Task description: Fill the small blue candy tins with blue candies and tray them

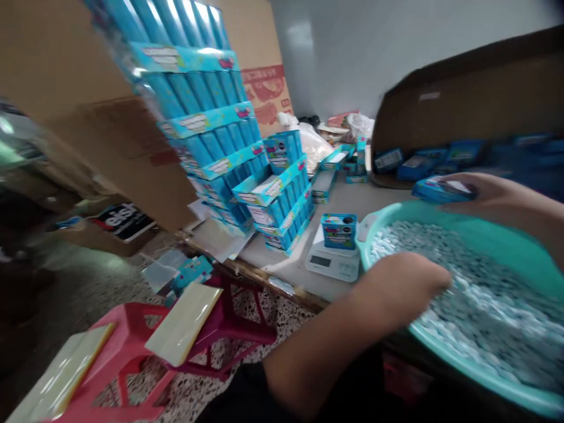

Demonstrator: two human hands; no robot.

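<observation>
While the right hand (487,189) pinches a small blue box (428,190) just above the far rim of the turquoise basin (506,239), right of centre in the frame, the left hand (418,273) is down over the basin's near edge, close to the white pieces (489,308). Motion blurs the left hand and its fingers are turned away, so I cannot tell whether they are spread or closed, or whether they hold anything. A pale patch shows on the box beside the right fingers; whether that is an open flap is not clear.

The step in hand looks like scooping pieces with the left while the right keeps a box ready. To do it well, hold the box lightly enough not to crush its walls, and keep its mouth over the basin so that strays drop back among the other pieces. Small, even handfuls should be easier to control than a heaped one. The white scale (331,267), at the centre of the frame, carries another blue box (338,232), standing upright; it sits just beside the basin's handle, so the left elbow and forearm are best kept clear of it, since a bump could spoil a reading.
</observation>
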